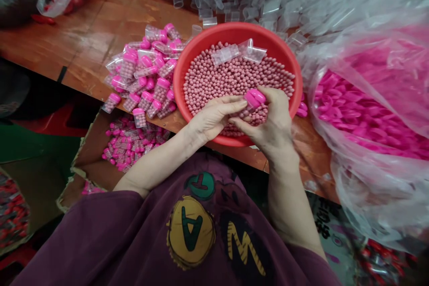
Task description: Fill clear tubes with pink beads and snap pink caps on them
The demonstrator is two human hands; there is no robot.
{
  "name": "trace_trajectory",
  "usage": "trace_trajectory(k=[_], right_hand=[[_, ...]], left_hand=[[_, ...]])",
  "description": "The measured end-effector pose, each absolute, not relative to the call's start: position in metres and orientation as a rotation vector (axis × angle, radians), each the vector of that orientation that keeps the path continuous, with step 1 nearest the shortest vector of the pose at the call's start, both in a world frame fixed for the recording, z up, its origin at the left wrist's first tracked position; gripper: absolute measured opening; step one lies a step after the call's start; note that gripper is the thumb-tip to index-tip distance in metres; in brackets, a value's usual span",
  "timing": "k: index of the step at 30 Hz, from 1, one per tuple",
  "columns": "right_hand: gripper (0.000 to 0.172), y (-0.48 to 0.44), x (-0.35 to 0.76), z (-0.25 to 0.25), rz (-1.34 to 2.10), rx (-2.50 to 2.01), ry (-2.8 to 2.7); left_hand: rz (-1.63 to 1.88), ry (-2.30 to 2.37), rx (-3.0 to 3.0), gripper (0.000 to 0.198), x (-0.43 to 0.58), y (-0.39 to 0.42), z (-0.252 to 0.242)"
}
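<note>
I'm watching the left hand (217, 114) pinching a pink-capped tube (255, 97) between thumb and fingers, while the right hand (273, 120) is closing on its other side, index finger pressing the cap and thumb bracing lower; I'm judging that this double grip is steadying it. I can't tell whether the cap is sitting fully home. The tube is hovering above a red plastic basin (179, 89), probably so spills would be landing among the round, dusty-pink beads (214, 80), where clear tubes (226, 55) are lying. To the left, filled, capped tubes (161, 65) are heaping on the wooden table (97, 22), apparently kept apart, above a torn-edged cardboard box (95, 143) holding more. Rightward, a crinkled, translucent bag (351, 140) is keeping glossy pink caps (378, 116) within reach.
</note>
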State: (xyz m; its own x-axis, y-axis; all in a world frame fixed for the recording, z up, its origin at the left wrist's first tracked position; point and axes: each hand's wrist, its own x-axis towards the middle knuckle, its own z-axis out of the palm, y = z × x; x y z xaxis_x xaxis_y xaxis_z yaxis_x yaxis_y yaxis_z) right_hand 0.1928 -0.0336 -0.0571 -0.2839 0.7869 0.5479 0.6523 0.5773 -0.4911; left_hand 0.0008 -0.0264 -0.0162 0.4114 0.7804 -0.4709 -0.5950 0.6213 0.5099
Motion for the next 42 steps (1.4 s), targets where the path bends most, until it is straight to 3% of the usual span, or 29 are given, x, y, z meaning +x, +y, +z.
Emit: trace_trajectory(k=[5,12,18,23,28,36,39,42], right_hand=[[0.099,-0.041,0.191,-0.063,0.192,-1.225,-1.973],[0.072,-0.048,0.18,-0.064,0.235,-1.324,-1.92],[0.067,-0.046,0.182,-0.075,0.155,-1.297,-1.924],[0.066,-0.049,0.162,-0.072,0.096,-1.243,-1.944],[0.056,-0.048,0.141,-0.054,0.104,-1.269,-1.983],[0.039,-0.034,0.094,-0.031,0.347,-0.88,-2.022],[0.052,-0.009,0.091,-0.018,0.518,-0.85,-2.284],[0.061,0.037,0.114,-0.009,0.471,-1.239,-2.416]], left_hand=[[0.892,0.749,0.301,0.008,0.0,-0.026,-0.016],[0.794,0.821,0.207,0.024,0.001,-0.022,-0.016],[0.813,0.813,0.223,0.019,0.004,-0.025,-0.012],[0.926,0.803,0.327,0.002,0.001,-0.031,-0.015],[1.067,0.934,0.458,0.029,-0.009,-0.04,-0.012],[1.199,1.136,0.57,0.058,-0.06,-0.059,0.014],[1.28,1.246,0.589,0.058,-0.093,-0.06,0.007],[1.424,1.493,0.753,0.052,-0.139,-0.051,-0.015]])
